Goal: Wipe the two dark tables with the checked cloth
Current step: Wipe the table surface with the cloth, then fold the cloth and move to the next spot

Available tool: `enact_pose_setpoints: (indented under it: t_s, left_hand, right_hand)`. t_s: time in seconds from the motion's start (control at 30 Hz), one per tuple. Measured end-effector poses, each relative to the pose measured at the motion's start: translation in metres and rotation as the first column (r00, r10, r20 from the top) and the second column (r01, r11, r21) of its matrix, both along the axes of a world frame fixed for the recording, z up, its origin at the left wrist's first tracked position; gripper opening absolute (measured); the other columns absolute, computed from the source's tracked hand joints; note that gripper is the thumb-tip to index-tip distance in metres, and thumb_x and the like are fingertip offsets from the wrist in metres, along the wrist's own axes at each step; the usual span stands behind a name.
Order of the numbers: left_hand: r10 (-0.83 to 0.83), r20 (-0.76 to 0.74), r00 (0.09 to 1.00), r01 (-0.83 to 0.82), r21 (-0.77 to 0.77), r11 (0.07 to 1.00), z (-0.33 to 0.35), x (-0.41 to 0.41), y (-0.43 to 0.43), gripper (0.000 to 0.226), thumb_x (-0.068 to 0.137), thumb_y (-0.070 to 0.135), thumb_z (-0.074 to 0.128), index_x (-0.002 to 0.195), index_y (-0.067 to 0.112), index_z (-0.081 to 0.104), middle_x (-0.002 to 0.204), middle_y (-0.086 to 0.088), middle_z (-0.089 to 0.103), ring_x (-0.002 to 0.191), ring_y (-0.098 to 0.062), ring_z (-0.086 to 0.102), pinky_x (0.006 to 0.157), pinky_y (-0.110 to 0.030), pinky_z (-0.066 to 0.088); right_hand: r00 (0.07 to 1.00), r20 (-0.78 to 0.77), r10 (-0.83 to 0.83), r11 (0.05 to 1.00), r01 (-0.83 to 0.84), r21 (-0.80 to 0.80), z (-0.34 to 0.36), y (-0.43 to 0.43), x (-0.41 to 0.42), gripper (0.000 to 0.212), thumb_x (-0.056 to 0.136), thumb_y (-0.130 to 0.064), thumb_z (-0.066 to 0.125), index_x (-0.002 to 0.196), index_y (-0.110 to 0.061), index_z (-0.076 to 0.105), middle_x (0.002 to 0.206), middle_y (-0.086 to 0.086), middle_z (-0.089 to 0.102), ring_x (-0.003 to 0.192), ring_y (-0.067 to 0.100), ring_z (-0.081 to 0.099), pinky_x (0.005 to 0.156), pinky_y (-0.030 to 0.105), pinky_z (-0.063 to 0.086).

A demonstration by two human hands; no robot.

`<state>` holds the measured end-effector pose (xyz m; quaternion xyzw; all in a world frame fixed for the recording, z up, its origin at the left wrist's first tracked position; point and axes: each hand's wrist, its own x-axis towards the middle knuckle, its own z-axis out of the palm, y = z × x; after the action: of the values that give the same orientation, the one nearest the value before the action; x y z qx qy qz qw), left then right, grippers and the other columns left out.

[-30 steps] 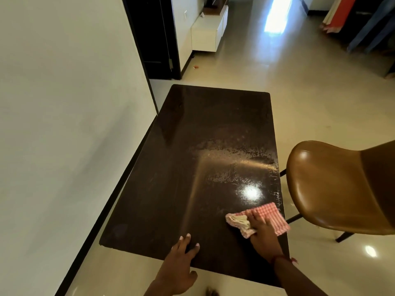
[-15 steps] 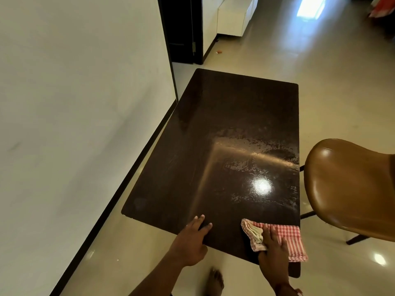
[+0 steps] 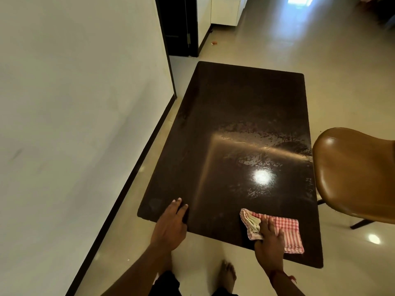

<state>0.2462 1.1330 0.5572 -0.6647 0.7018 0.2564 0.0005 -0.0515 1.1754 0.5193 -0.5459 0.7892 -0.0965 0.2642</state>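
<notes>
One dark glossy table (image 3: 233,116) fills the middle of the view, with smeared wet streaks and a bright light glare on its right half. The red-and-white checked cloth (image 3: 286,229) lies crumpled on the near right part of the tabletop. My right hand (image 3: 268,240) presses flat on the cloth, fingers spread over it. My left hand (image 3: 171,225) rests palm down on the near left edge of the table, holding nothing. Only one table is in sight.
A brown leather chair (image 3: 354,176) stands close to the table's right side. A white wall (image 3: 81,124) with a dark skirting runs along the left. A dark doorway (image 3: 177,26) and a white cabinet (image 3: 226,11) lie beyond. My bare feet (image 3: 228,272) stand on the tiled floor.
My right hand has dragged the cloth back toward the near edge of the table. The view has shifted left and nearer; my left hand has stayed on the near edge.
</notes>
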Motion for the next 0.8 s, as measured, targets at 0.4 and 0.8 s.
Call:
enact_pose_setpoints:
  t_s: [0.4, 0.8]
  left_hand:
    - [0.142, -0.083, 0.986, -0.152, -0.144, 0.978, -0.001, 0.123, -0.01, 0.039, 0.085, 0.014, 0.067, 0.124, 0.012, 0.06, 0.127, -0.008, 0.061, 0.113, -0.023, 0.06, 0.091, -0.032, 0.054]
    - [0.291, -0.42, 0.859, -0.339, -0.041, 0.94, 0.019, 0.135, -0.033, 0.044, 0.088, 0.013, 0.065, 0.131, 0.018, 0.054, 0.121, 0.002, 0.064, 0.107, -0.011, 0.061, 0.087, -0.02, 0.049]
  right_hand:
    - [0.927, 0.123, 0.353, 0.928, -0.364, 0.081, 0.026, -0.05, 0.204, 0.059, 0.091, -0.014, 0.044, 0.148, -0.017, 0.028, 0.157, 0.005, 0.024, 0.147, 0.023, 0.01, 0.116, 0.038, -0.009]
    - [0.904, 0.423, -0.071, 0.996, 0.086, -0.016, 0.066, -0.075, 0.27, 0.031, 0.091, -0.006, 0.054, 0.118, -0.015, 0.067, 0.109, 0.001, 0.071, 0.093, 0.012, 0.061, 0.086, 0.024, 0.049]
